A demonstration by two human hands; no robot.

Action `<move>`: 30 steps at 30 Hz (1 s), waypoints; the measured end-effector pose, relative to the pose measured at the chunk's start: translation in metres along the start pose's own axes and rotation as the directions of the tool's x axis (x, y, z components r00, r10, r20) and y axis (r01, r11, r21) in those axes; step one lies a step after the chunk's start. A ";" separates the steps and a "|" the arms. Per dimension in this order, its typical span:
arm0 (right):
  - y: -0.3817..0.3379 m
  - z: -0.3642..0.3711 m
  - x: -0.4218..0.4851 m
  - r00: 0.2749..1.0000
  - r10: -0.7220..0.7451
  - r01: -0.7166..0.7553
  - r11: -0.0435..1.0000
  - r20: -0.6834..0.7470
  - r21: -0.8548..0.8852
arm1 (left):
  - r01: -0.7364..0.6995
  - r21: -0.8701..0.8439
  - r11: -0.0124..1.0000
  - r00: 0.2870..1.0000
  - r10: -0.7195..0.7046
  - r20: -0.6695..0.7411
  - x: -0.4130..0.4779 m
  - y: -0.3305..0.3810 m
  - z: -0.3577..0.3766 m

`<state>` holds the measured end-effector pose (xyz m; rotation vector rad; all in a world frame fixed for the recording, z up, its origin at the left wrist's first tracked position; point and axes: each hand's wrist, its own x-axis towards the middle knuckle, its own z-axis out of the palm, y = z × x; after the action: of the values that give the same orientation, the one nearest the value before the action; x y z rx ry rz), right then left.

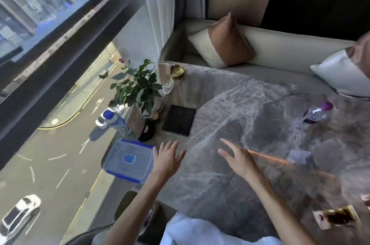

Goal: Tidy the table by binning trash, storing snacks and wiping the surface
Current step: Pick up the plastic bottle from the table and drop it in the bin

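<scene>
A clear plastic box with a blue-rimmed lid (128, 159) sits at the left edge of the grey marble table (230, 108). My left hand (167, 157) hovers just right of the box with fingers spread, holding nothing. My right hand (237, 156) is stretched out over the table's middle, fingers straight and empty. A plastic bottle with a purple cap (316, 113) lies on its side at the right. A crumpled pale scrap (299, 156) lies near the middle right. A snack wrapper (336, 218) lies at the near right edge.
A potted plant (138, 88), an upright blue-capped bottle (116, 121), a glass (167, 82), a gold dish (177, 71) and a black square mat (179, 119) stand at the table's far left. A sofa with cushions (226, 42) lies beyond. A window is at the left.
</scene>
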<state>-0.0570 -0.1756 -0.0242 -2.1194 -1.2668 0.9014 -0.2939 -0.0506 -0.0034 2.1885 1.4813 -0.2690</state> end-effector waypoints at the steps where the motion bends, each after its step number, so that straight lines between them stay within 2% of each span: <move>1: -0.004 -0.001 0.003 1.000 0.020 -0.020 1.000 -0.019 0.001 | -0.018 0.010 1.000 1.000 0.018 0.007 0.010 0.000 -0.005; 5: -0.013 -0.008 0.003 0.988 0.105 -0.104 0.994 -0.114 0.021 | -0.132 0.030 0.991 0.990 0.131 0.052 0.049 0.013 -0.013; 9: 0.003 -0.027 -0.019 0.936 0.232 -0.223 0.973 -0.265 0.062 | -0.316 0.057 0.947 0.943 0.307 0.126 0.083 0.057 -0.003; 14: 0.055 -0.049 -0.082 0.818 0.421 -0.367 0.906 -0.391 0.208 | -0.531 0.044 0.846 0.834 0.512 0.205 0.091 0.137 0.018; 17: 0.093 -0.065 -0.118 0.754 0.508 -0.423 0.860 -0.416 0.284 | -0.628 0.037 0.777 0.761 0.603 0.240 0.087 0.190 0.029; 21: 0.147 -0.094 -0.131 0.691 0.571 -0.438 0.818 -0.443 0.372 | -0.724 0.110 0.681 0.685 0.691 0.230 0.094 0.268 0.035; 24: 0.189 -0.129 -0.107 0.706 0.558 -0.432 0.828 -0.437 0.359 | -0.724 0.134 0.677 0.689 0.699 0.191 0.104 0.329 0.039; 30: 0.252 -0.200 -0.007 0.791 0.488 -0.316 0.842 -0.369 0.437 | -0.675 0.152 0.722 0.738 0.662 0.132 0.125 0.439 0.052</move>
<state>0.2320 -0.3095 -0.0698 -2.1596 -0.3614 0.6504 0.1622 -0.1049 0.0210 2.6717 0.5481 -0.2335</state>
